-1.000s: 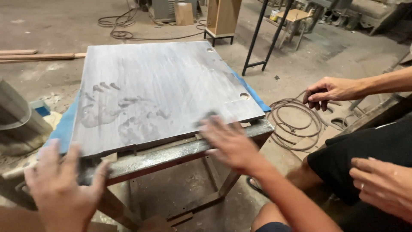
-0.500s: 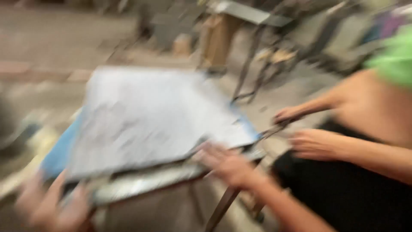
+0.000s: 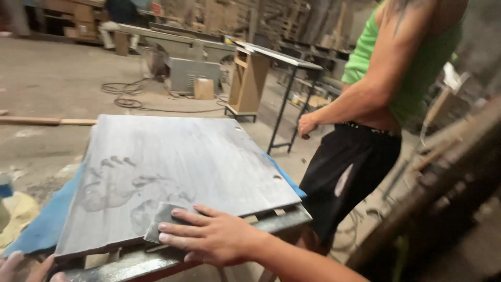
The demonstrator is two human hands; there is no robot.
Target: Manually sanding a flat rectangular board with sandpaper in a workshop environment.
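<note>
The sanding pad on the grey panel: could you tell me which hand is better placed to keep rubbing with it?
Probably the right hand: it lies flat on the sanding pad. The left hand sits at the panel's near corner.

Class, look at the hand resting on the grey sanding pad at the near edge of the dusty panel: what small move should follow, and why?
Probably a short stroke away from the near edge. The right hand lies flat on the sanding pad on the grey panel, beside handprints in the dust. The left hand sits at the frame's corner.
</note>
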